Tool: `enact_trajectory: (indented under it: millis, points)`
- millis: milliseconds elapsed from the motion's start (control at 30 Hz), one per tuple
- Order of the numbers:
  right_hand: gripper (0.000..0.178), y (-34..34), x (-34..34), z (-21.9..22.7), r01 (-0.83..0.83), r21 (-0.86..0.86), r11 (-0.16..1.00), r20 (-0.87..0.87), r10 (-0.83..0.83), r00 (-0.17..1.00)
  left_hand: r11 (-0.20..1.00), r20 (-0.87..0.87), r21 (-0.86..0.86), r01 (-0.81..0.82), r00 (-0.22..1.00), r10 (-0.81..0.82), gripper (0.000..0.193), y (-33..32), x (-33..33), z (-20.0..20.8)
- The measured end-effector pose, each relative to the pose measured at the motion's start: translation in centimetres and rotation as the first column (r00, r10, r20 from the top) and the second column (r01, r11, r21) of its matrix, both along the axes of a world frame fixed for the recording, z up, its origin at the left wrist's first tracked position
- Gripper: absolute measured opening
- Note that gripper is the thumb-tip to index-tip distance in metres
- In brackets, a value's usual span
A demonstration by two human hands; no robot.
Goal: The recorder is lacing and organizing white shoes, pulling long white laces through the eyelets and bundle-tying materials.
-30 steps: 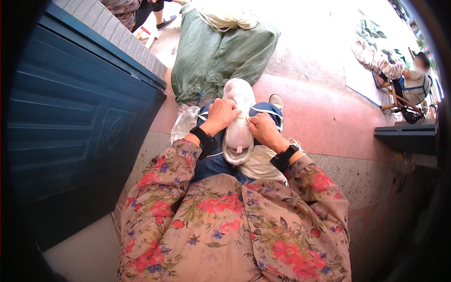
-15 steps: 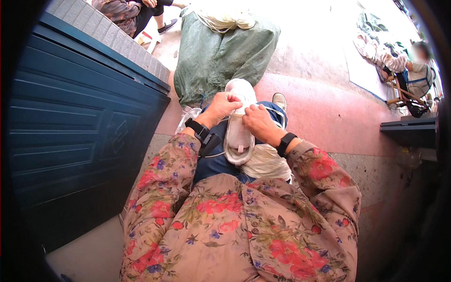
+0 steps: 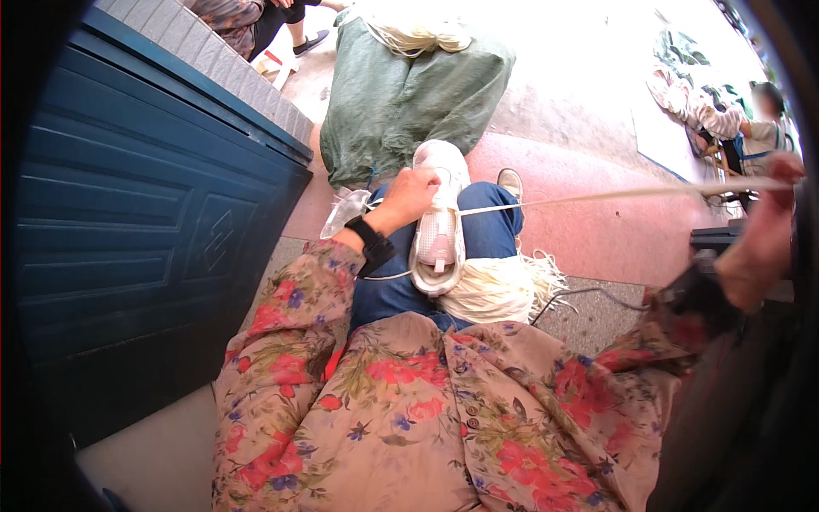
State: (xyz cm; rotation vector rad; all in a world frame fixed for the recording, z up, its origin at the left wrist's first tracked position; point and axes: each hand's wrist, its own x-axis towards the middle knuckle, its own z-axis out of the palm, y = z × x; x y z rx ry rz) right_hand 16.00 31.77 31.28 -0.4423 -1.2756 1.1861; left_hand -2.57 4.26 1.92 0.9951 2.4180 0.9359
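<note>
A white sneaker (image 3: 435,230) rests across my lap, toe pointing away from me and heel toward my body. My left hand (image 3: 411,198) grips its upper from the left side, fingers curled at the lacing area. Far out to the right, my right hand (image 3: 763,239) is smeared by motion, its fingers closed on the end of a white shoelace (image 3: 597,197). That lace runs taut from the sneaker's right side to the hand. A bundle of cream laces (image 3: 490,290) lies on my right thigh, its loose ends fanning outward.
A large green sack (image 3: 409,102) stands beyond my knees with more laces (image 3: 418,36) on top. Blue panelled furniture (image 3: 128,196) closes in the left. One person (image 3: 230,21) sits at far left, another (image 3: 768,128) at far right. A dark cord (image 3: 589,292) crosses the floor.
My right hand has swung from the sneaker far out to the right, drawing the lace out straight. My left hand has stayed at the sneaker. The lace bundle on my thigh now shows more.
</note>
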Motion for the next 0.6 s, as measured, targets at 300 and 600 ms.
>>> enact_trajectory:
  millis: [300,600]
  points:
    - [0.021,-14.8,-7.3,-27.7,-0.696,-0.446,0.562,0.717,0.69,0.098,0.98,-0.115,-0.19,-0.052,0.993,0.031,0.026,-3.8,3.8,0.5]
    - [0.015,-19.3,-8.4,-30.5,-0.786,0.097,0.611,0.988,0.037,0.15,0.99,0.186,0.067,-0.125,0.976,0.11,0.022,-4.3,3.4,-2.2]
